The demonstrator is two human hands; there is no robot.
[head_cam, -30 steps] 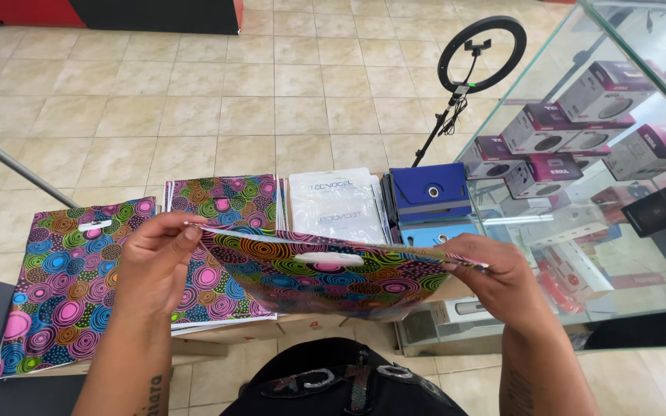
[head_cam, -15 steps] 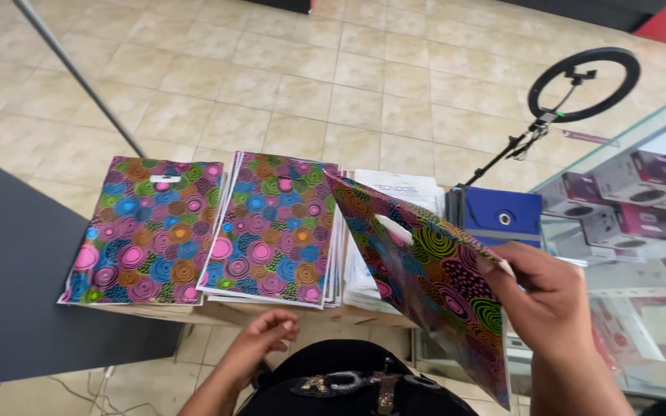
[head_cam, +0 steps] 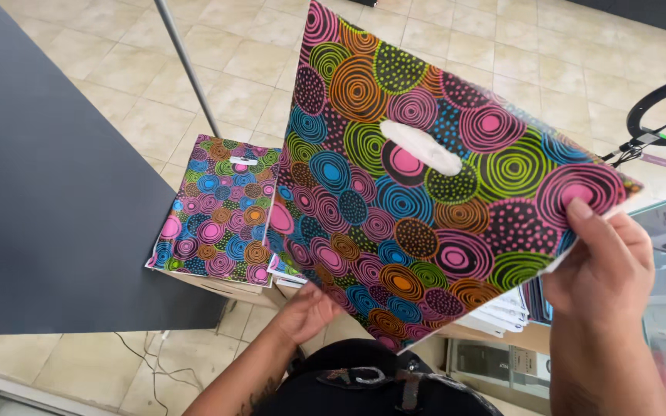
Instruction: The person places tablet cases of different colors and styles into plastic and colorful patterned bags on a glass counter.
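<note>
— Up front, centre: patterned bag (head_cam: 418, 192) held up, tilted, die-cut handle hole showing.
— Hands?
— Right hand (head_cam: 607, 266) pinching bag's right corner, thumb on top. Left hand (head_cam: 310, 308) under lower edge, fingers loose, touching the bag; can't tell if gripping.
— Hands together?
— No, well apart, one per side.
— Behind?
— Stack of same bags (head_cam: 217, 212) flat on cardboard box (head_cam: 225, 289), beside dark table (head_cam: 48, 177). Ring light (head_cam: 660, 108) far right.

Cardboard box (head_cam: 217, 286) carries patterned bags (head_cam: 213, 212), maybe booklets (head_cam: 502, 308) too.
</note>
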